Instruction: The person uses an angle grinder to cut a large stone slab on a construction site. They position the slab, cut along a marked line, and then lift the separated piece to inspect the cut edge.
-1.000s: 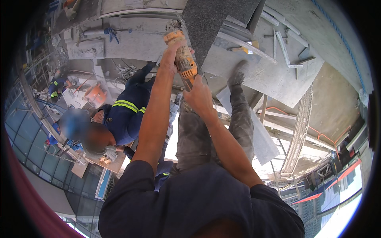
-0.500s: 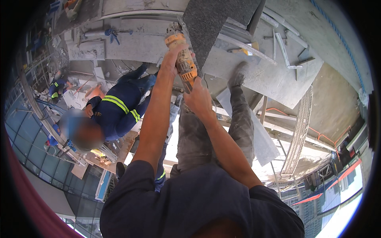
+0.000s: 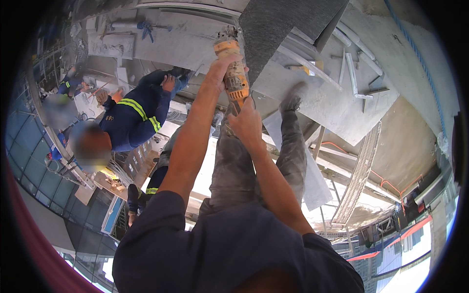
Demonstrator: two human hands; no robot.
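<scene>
A dusty orange angle grinder [image 3: 236, 79] stretches away from me, its metal head by the edge of a dark grey rough slab [image 3: 281, 29]. My left hand [image 3: 223, 72] wraps around the grinder's body just behind the head. Lower down, my right hand [image 3: 246, 125] is closed around the rear handle. Whether the disc touches the slab, I cannot make out.
At left a co-worker [image 3: 128, 117] in dark blue with yellow reflective bands bends low. A caulking gun [image 3: 145, 28] lies on the far left board. Pale strips [image 3: 351, 73] lie at right, and a blue rope [image 3: 420, 58] runs along the far right.
The view has shifted, so the grinder and slab appear slightly farther right. The co-worker at left has shifted position, with one hand now visible near the leg. Both my hands keep their hold.
</scene>
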